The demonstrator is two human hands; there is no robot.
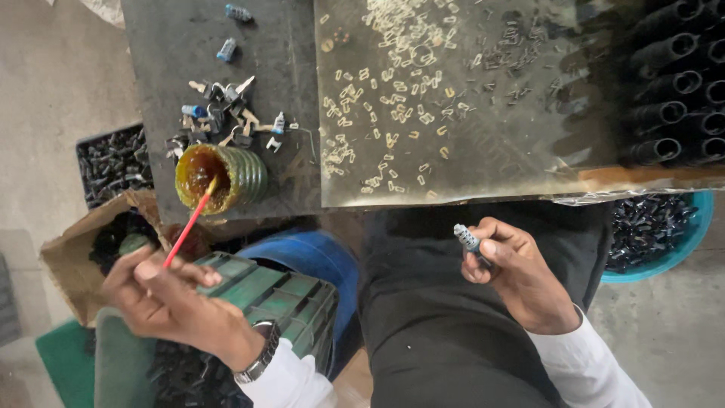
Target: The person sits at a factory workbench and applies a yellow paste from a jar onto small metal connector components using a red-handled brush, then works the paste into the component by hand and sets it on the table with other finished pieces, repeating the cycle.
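**Red stick dipped in the grease jar**

Red stick (189, 225) is pinched in the left hand (170, 302), its tip in the green jar (223, 177) on the dark bench (166, 45). Right hand (513, 272) clamps a small grey cylinder (467, 238). Concrete floor (45, 91) lies below.

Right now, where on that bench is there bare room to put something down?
Bare dark top left of the small parts, above the jar. The brass sheet is free along its lower right edge; its upper left is crowded with clips.
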